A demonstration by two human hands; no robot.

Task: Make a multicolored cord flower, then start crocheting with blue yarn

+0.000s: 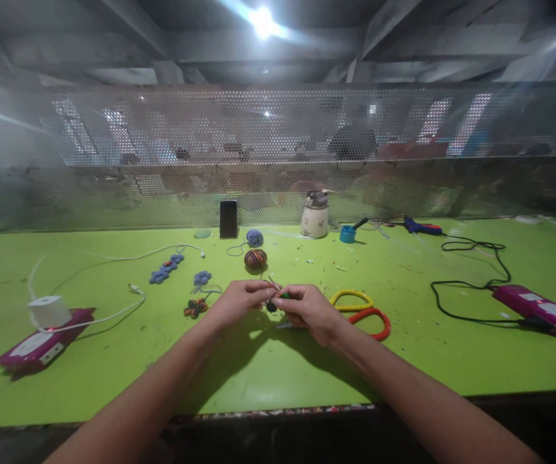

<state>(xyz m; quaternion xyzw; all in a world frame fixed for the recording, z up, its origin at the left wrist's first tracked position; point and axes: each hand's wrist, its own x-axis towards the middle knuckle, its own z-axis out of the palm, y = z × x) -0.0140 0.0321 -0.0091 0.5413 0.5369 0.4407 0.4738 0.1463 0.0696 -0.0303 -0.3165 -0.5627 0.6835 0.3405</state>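
Both my hands meet above the green table [258,386]. In my left hand [242,301], the fingers are pinched on a small dark crochet piece [271,307]. My right hand [309,310] is closed around a crochet hook [275,285], whose thin metal shaft and a bit of green handle show between the hands. Behind them lies a multicoloured ball of yarn [255,260], with a blue ball of yarn [255,238] farther back. Scissors [379,323] with one red and one yellow handle lie partly under my right hand. Exactly where the hook meets the yarn is too small to tell.
Left are a dark multicoloured crochet flower [195,308], a blue one [202,278] and a joined blue strip [166,269]. Purple power strips [40,341] flank both sides, with cables. A phone [228,220], bottle [315,216], blue pot [347,234] and pliers [422,227] line the back.
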